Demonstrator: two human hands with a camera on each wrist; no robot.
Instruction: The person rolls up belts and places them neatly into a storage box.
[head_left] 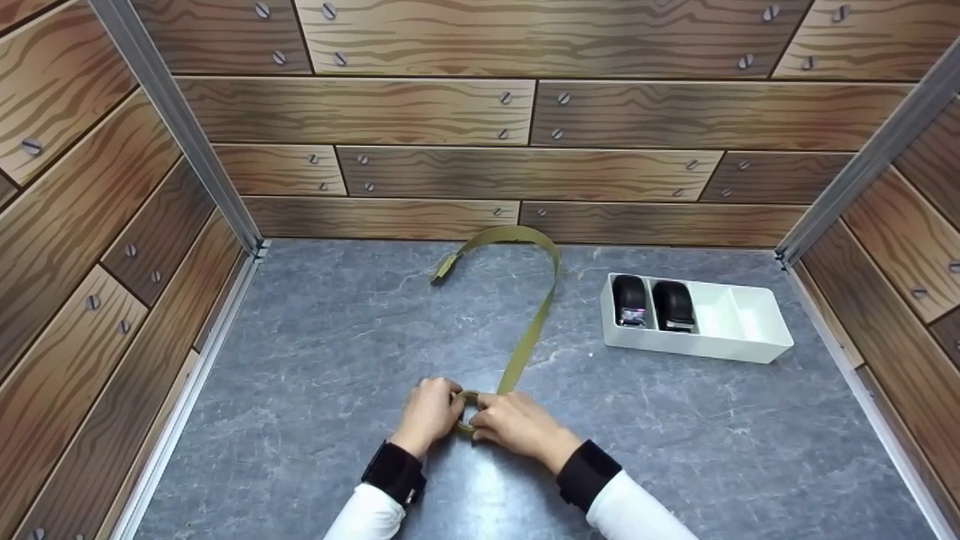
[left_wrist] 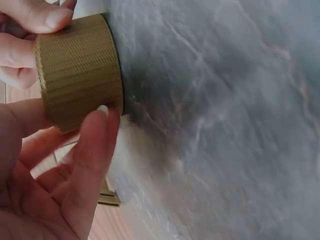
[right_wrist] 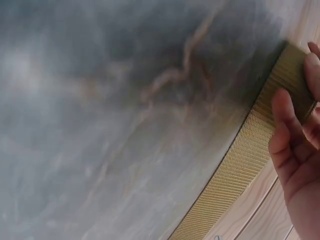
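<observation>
An olive webbing strap runs from my hands up the grey stone tabletop, loops near the back wall and ends at the left. Its near end is wound into a small roll. My left hand pinches the roll from the left, thumb and fingers curled around it. My right hand grips the roll from the right, where the loose strap leaves it. In the right wrist view only its fingers beside the strap show.
A white divided tray stands at the right, with two rolled black straps in its left compartments. Wood-pattern walls close the table on three sides.
</observation>
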